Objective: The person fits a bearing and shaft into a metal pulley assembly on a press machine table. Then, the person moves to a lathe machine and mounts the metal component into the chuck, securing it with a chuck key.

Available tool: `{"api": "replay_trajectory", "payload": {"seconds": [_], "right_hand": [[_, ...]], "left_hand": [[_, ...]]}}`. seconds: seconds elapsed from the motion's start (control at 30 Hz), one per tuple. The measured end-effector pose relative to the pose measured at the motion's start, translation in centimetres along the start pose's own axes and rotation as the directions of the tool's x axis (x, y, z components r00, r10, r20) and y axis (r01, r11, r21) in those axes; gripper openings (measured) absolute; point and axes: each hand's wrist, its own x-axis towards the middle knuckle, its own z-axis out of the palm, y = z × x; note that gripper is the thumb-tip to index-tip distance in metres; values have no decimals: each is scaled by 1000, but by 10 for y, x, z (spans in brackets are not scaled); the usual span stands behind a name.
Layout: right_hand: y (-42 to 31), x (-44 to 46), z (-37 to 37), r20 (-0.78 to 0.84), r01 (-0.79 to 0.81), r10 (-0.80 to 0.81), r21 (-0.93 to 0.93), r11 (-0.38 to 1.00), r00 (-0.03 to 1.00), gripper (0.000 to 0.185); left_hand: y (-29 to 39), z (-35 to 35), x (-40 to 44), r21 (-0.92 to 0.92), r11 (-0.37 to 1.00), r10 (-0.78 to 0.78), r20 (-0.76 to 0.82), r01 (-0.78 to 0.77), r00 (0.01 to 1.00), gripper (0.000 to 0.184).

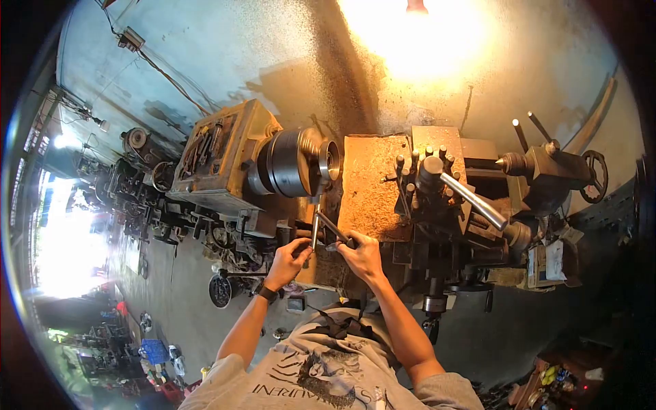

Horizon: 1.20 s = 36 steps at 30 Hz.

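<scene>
A lathe chuck [290, 162] with a ring-shaped metal workpiece [330, 160] at its right face is in front of me. Below it, a slim metal tool [316, 229] stands nearly upright, its top by the chuck's underside. My left hand [290, 263] pinches the tool's lower end. My right hand [362, 256] is closed around the dark end of a bar [333, 225] that slants up to meet the tool near its top.
A wooden board [372, 184] lies right of the chuck. Beyond it stand the tool post with its long handle [475, 200] and the tailstock [550, 167]. Tools lie on the headstock [225, 147]. A lit lamp hangs at the top.
</scene>
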Motion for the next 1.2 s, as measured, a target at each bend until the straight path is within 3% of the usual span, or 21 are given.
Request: {"api": "replay_trajectory", "payload": {"seconds": [0.2, 0.4, 0.47, 0.53, 0.57, 0.63, 0.67, 0.7, 0.73, 0.8, 0.93, 1.03, 1.1, 1.17, 1.2], "right_hand": [[10, 1, 4, -34, 30, -31, -32, 999, 999, 26], [-20, 3, -2, -36, -91, 90, -18, 996, 995, 24], [-27, 5, 9, -261, 45, 4, 181, 983, 965, 24], [-35, 11, 18, -397, 131, 22, 354, 926, 918, 30], [-33, 22, 15, -232, 17, 97, 446, 895, 968, 25], [-18, 48, 10, 123, -245, 213, 553, 797, 969, 16], [-16, 58, 16, 105, -205, 178, 602, 772, 978, 13], [-27, 70, 21, 180, -345, 319, 724, 597, 930, 15], [-26, 79, 29, 173, -342, 336, 762, 550, 926, 16], [-20, 99, 47, 139, -313, 350, 803, 508, 926, 16], [-23, 115, 57, 241, -387, 338, 788, 480, 910, 19], [-30, 114, 62, 86, -270, 355, 816, 511, 931, 21], [-26, 109, 78, -134, -74, 299, 801, 594, 945, 22], [-23, 116, 75, 137, -291, 302, 778, 557, 943, 23], [-23, 114, 75, 85, -269, 321, 764, 587, 943, 23]], "left_hand": [[-8, -1, 2, -59, 997, -39, -3, 39, 999, 26], [0, -9, 11, -157, 987, -30, -57, 21, 998, 23], [-3, -15, 17, -189, 982, -22, -88, 5, 996, 22], [0, -21, 24, -76, 988, 113, -224, -133, 968, 20], [2, -26, 31, -14, 980, 185, -285, -198, 941, 19], [14, -39, 54, 377, 870, 453, -358, -318, 817, 19], [22, -46, 69, 509, 767, 596, -337, -392, 729, 24], [37, -52, 82, 585, 713, 626, -282, -387, 727, 28], [38, -55, 99, 677, 624, 669, -205, -390, 714, 33], [50, -56, 123, 668, 640, 645, -198, -380, 738, 35], [47, -62, 123, 631, 697, 559, -180, -341, 810, 33], [22, -67, 124, 572, 708, 576, -127, -415, 808, 29], [19, -67, 123, 579, 700, 599, -154, -419, 786, 26], [17, -68, 125, 577, 703, 599, -166, -415, 783, 26], [16, -68, 125, 584, 693, 617, -177, -423, 767, 25]]}}
